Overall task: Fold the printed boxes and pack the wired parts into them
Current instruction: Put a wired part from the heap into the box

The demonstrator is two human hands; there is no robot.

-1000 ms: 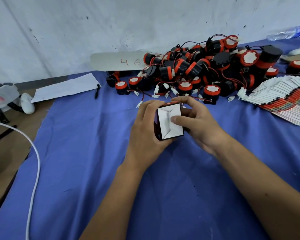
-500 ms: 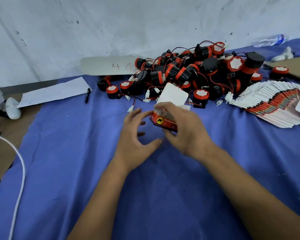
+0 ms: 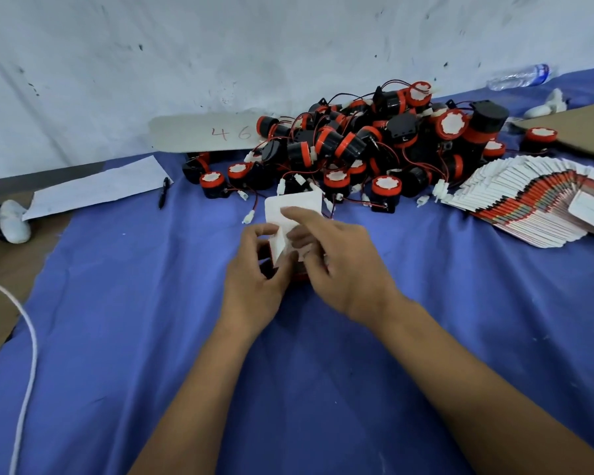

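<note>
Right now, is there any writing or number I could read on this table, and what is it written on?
"4 6": handwritten in red on the pale strip leaning against the wall behind the pile of wired parts.
Water bottle label: too small to read.
Stack of flat printed boxes: print too blurred to read.
Box held by the left hand and right hand: no print facing the camera.

The box [image 3: 290, 221] sits at the centre of the counter [image 3: 151, 320], between the left hand [image 3: 254, 282] and the right hand [image 3: 340, 265]. The pile of wired parts [image 3: 367, 145] lies behind it, against the wall. The stack of flat boxes [image 3: 528, 200] lies to the right. A paper sheet [image 3: 96, 188] and pen [image 3: 164, 193] lie to the rear left. A bottle [image 3: 522, 76] lies at the rear right.
</note>
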